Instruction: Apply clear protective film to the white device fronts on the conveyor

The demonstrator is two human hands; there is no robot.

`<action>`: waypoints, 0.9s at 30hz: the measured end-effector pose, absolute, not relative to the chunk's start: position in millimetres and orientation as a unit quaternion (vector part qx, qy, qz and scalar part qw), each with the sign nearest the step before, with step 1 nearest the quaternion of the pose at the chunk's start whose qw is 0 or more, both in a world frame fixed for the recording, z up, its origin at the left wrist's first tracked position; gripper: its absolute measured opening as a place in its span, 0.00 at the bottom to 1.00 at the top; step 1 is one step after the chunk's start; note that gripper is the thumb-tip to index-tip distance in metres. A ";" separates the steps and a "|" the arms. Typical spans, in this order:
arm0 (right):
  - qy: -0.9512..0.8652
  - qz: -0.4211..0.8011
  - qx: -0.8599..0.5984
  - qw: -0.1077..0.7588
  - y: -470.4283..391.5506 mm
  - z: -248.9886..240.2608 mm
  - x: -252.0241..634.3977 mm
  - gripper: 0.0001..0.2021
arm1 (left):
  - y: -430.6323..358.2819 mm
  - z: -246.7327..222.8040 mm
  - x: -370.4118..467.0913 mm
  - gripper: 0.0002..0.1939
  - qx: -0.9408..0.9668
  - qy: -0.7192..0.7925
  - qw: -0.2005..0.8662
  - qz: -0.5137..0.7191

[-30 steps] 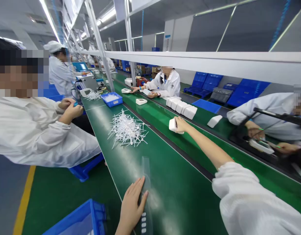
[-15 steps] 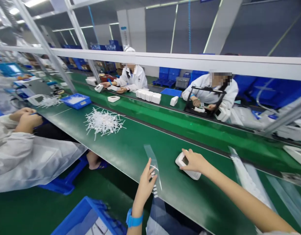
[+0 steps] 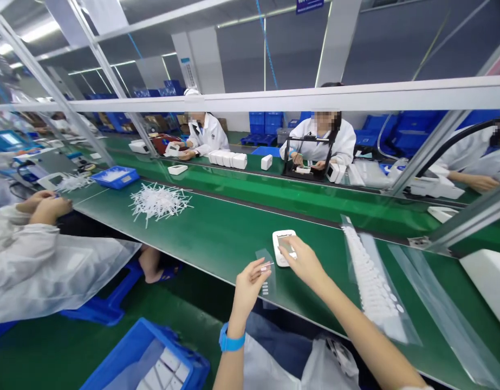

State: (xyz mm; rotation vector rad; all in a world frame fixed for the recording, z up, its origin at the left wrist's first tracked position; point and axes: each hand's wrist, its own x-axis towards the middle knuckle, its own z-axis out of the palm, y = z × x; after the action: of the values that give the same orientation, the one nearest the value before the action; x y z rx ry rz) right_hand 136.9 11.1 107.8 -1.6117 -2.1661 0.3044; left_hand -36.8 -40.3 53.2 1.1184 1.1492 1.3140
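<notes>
My left hand [image 3: 250,284], with a blue wristband, is closed in a pinch at the table's near edge. Between its thumb and fingers is a clear plastic strip [image 3: 270,299] that bears small pale oval pads; part of it is hidden behind the fingers. Just to the right, a white handheld device [image 3: 280,262] with a grey screen lies face up on the green table. My right hand [image 3: 306,262] reaches over its right side and grips it, fingers across the screen. The two hands are close together but apart.
Further right lie a clear sheet with rows of white round pads [image 3: 369,276] and long clear strips [image 3: 432,303]. A pile of white strips [image 3: 158,201] and a blue tray [image 3: 115,177] are left. A blue crate [image 3: 142,330] stands below. Co-workers sit left and across the belt.
My right hand has turned the device from its edge to face up and brought it left, nearer my left hand. My left fingers have closed into a pinch. The view has shifted right.
</notes>
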 end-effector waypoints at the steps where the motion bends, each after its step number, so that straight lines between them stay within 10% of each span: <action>1: -0.795 0.134 -0.520 0.282 -5.2 103.8 138.8 0.13 | -45.4 55.5 -30.3 0.21 0.469 0.477 0.505 0.546; 7: -0.730 0.222 -0.364 0.534 -63.0 72.2 140.5 0.05 | -74.6 59.3 -5.5 0.10 0.502 0.494 0.464 0.537; 27: -0.754 0.224 -0.410 0.462 -65.0 43.4 137.9 0.09 | -79.2 29.8 -11.6 0.13 0.627 0.509 0.237 0.540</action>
State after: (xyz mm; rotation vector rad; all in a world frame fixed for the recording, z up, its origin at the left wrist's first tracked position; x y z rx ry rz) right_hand 137.9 -65.0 43.4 -1.0080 -1.8529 0.5519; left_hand -11.6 -79.2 29.8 1.7177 1.3962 1.4808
